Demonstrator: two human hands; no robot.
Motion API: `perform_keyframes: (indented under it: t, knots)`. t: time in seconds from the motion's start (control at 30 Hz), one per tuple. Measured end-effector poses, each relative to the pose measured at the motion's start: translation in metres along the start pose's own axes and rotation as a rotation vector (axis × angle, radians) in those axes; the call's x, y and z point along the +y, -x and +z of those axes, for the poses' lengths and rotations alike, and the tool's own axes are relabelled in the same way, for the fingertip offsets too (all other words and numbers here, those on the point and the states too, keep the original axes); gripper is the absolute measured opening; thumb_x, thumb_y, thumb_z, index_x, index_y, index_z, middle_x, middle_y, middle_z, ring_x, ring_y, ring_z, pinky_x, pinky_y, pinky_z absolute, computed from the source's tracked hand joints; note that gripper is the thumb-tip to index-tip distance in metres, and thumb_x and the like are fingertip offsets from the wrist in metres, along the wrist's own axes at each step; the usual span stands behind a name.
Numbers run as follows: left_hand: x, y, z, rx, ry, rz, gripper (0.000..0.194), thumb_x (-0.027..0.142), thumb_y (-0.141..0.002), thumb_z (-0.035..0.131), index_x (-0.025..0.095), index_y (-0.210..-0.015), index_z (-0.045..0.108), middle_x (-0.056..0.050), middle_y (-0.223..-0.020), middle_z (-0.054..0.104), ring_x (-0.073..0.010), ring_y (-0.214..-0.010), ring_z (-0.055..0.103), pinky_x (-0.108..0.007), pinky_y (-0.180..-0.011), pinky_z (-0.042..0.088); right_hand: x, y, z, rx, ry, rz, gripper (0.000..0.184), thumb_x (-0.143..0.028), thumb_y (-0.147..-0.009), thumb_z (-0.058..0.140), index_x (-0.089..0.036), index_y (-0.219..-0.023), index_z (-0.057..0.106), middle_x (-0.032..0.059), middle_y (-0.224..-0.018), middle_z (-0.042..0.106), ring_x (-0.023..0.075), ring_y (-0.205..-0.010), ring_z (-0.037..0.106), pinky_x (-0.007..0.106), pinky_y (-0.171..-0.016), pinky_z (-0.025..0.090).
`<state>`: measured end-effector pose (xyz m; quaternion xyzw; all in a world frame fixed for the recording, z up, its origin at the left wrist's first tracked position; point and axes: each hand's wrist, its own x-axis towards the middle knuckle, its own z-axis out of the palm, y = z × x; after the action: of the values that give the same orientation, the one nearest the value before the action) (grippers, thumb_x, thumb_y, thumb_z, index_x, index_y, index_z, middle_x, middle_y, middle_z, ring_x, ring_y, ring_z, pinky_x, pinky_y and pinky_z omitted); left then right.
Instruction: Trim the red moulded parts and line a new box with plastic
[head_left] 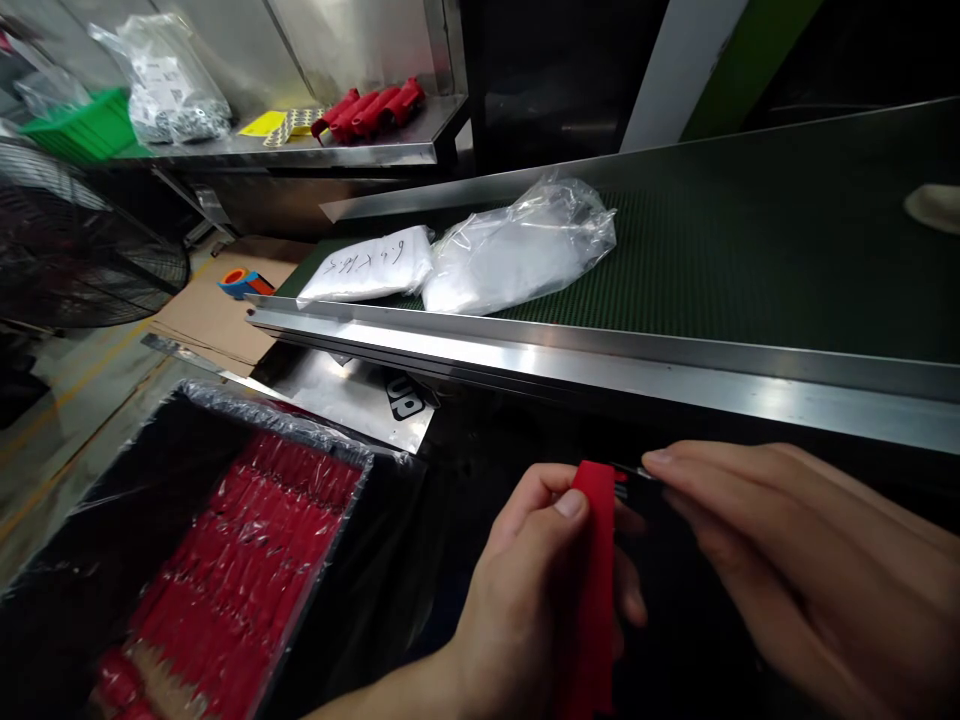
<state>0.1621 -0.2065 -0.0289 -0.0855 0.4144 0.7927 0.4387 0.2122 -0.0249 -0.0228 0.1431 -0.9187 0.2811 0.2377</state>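
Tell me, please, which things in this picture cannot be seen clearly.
Head view only:
- red strip: lower end cut off by the bottom edge; left hand covers part.
- small dark part at the right hand fingertips: too small and dark.
- writing on the white bag: too small.
- red pieces in the black bin: blurred by plastic film.

steel shelf (315, 150); green conveyor belt (750, 260); fan (75, 240); concrete floor (67, 400)

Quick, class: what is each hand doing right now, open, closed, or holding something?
Left hand: closed on the red strip.
Right hand: fingers pinched at the strip's top end.
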Motion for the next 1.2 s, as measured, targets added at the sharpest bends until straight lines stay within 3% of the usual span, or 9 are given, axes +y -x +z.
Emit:
perform_keyframes:
  t: [0.1,0.23,0.4,0.57,0.73,0.87,1.07,1.2]
  knots:
    - [-0.001,0.001,0.001,-0.014,0.018,0.021,0.031,0.048,-0.088,0.053,0.018,-0.098,0.056,-0.004,-0.075,0.064,-0.0085,-0.045,0.05,-0.014,-0.036,0.037,-0.001,-0.001,0.003,-0.01,0.077,-0.018,0.04,-0.011,-0.09,0.055,-0.023,-0.128,0.061,0.0046,-0.117,0.065,0.0236,-0.104,0.064,0.036,-0.082,0.057]
    - [-0.003,0.002,0.002,-0.035,0.052,0.035,0.029,0.045,-0.089,0.054,0.017,-0.097,0.057,-0.006,-0.089,0.065,-0.0081,-0.048,0.055,-0.014,-0.037,0.039,-0.007,-0.005,0.009,0.084,0.056,-0.011,0.032,-0.029,-0.089,0.061,-0.033,-0.12,0.065,0.004,-0.106,0.067,0.0282,-0.096,0.066,0.04,-0.071,0.059]
    - [-0.002,0.003,0.004,-0.063,0.106,0.058,0.026,0.04,-0.09,0.053,0.016,-0.099,0.055,-0.007,-0.099,0.064,-0.0073,-0.049,0.057,-0.013,-0.037,0.041,-0.015,-0.007,0.016,0.146,0.081,-0.01,0.029,-0.04,-0.087,0.064,-0.032,-0.115,0.066,0.0054,-0.101,0.067,0.0296,-0.093,0.066,0.041,-0.069,0.06]
    - [-0.003,0.004,0.004,-0.071,0.108,0.055,0.025,0.039,-0.091,0.052,0.015,-0.098,0.054,-0.006,-0.098,0.063,-0.0063,-0.048,0.056,-0.013,-0.036,0.04,-0.008,0.0,0.008,0.104,0.107,-0.016,0.031,-0.033,-0.089,0.061,-0.031,-0.12,0.065,0.0052,-0.106,0.068,0.0288,-0.098,0.066,0.04,-0.073,0.06]
    - [-0.003,0.005,0.005,-0.079,0.116,0.055,0.024,0.039,-0.092,0.051,0.016,-0.098,0.054,-0.005,-0.096,0.063,-0.0062,-0.045,0.055,-0.014,-0.035,0.039,0.0,0.008,-0.004,0.001,0.107,-0.083,0.038,-0.016,-0.09,0.056,-0.019,-0.128,0.061,0.0071,-0.118,0.065,0.0225,-0.106,0.064,0.034,-0.083,0.058]
    - [-0.002,0.006,0.006,-0.048,0.089,0.042,0.024,0.038,-0.091,0.052,0.015,-0.096,0.054,-0.006,-0.095,0.064,-0.0065,-0.046,0.054,-0.013,-0.035,0.038,0.0,0.008,-0.005,-0.014,0.11,-0.1,0.038,-0.015,-0.09,0.056,-0.017,-0.128,0.061,0.0072,-0.119,0.065,0.022,-0.105,0.064,0.033,-0.084,0.058]
    - [0.0,0.004,0.006,0.008,-0.001,-0.013,0.032,0.049,-0.091,0.048,0.018,-0.1,0.054,-0.001,-0.054,0.055,-0.0093,-0.043,0.047,-0.014,-0.037,0.036,-0.009,0.011,0.002,-0.037,0.128,-0.096,0.036,-0.013,-0.091,0.053,-0.018,-0.125,0.062,0.0067,-0.116,0.065,0.0213,-0.1,0.064,0.034,-0.08,0.054]
    - [0.009,0.002,0.008,0.025,-0.005,-0.004,0.027,0.045,-0.09,0.052,0.019,-0.096,0.055,-0.002,-0.07,0.06,-0.0082,-0.046,0.049,-0.014,-0.038,0.036,-0.022,0.019,0.003,-0.099,0.118,-0.023,0.037,-0.011,-0.092,0.05,-0.02,-0.126,0.06,0.0069,-0.118,0.063,0.0232,-0.103,0.062,0.037,-0.081,0.051]
